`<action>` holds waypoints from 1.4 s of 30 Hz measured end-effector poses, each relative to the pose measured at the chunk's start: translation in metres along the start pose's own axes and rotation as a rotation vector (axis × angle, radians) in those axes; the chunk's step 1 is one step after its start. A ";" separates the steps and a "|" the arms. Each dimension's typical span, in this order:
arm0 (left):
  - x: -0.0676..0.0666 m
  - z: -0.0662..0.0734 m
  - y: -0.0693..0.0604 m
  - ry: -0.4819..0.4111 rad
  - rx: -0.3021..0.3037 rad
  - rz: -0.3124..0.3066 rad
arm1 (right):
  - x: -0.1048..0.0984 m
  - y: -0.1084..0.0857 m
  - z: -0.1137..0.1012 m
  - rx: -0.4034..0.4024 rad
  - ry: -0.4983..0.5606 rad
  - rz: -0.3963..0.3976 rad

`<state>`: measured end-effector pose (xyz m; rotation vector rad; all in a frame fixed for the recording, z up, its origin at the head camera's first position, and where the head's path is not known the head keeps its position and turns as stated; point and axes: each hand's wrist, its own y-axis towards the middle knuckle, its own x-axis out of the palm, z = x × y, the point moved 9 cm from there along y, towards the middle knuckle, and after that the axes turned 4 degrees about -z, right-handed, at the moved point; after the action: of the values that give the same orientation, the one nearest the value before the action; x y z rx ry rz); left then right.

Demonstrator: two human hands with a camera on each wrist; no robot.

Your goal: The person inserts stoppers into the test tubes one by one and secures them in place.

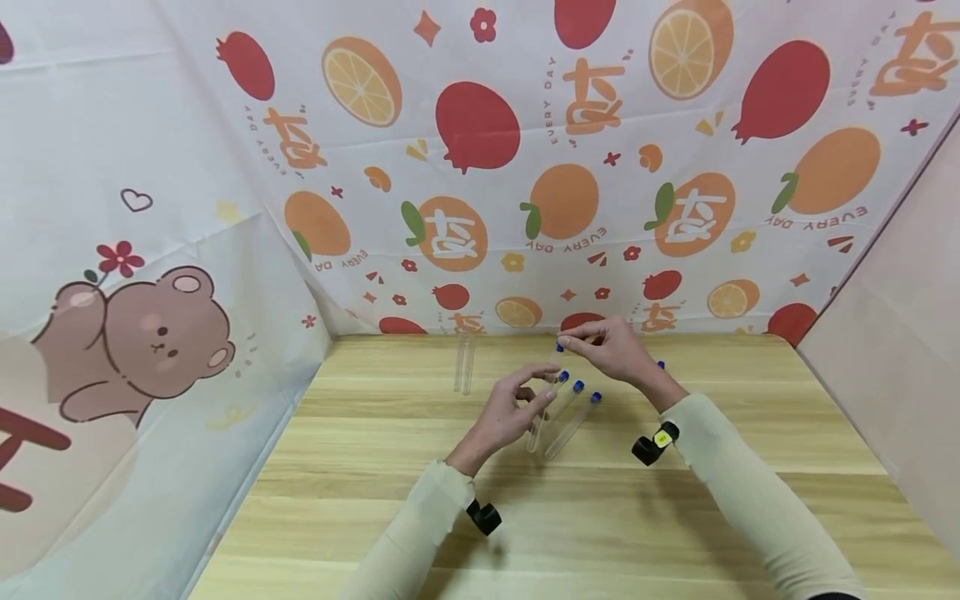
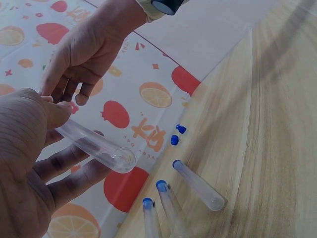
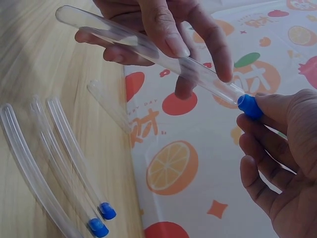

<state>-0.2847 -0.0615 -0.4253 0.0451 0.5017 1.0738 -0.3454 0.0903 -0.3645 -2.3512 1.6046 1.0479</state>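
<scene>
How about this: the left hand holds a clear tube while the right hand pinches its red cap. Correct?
The cap is blue, not red, as the right wrist view shows; the left hand holds the tube, the right hand the cap.

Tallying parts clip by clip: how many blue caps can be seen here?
6: one cap pinched by the right hand at the held tube's end, three caps on tubes lying on the table, two loose caps to their right. Others may be hidden.

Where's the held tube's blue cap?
In the right wrist view, the blue cap is right of centre, pinched by the right hand at the end of the tube in the left hand.
</scene>
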 end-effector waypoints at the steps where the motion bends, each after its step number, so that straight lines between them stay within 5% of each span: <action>1: 0.001 0.000 0.000 -0.002 0.000 -0.004 | 0.001 0.000 0.000 -0.002 0.004 -0.001; 20: 0.005 0.010 0.005 -0.001 0.020 0.007 | -0.002 -0.004 0.000 0.000 0.020 -0.001; 42: 0.009 0.003 0.004 -0.001 0.014 0.007 | 0.009 -0.007 0.005 -0.044 0.112 -0.076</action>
<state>-0.2832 -0.0516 -0.4250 0.0599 0.5084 1.0775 -0.3399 0.0882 -0.3756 -2.5201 1.5284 0.9629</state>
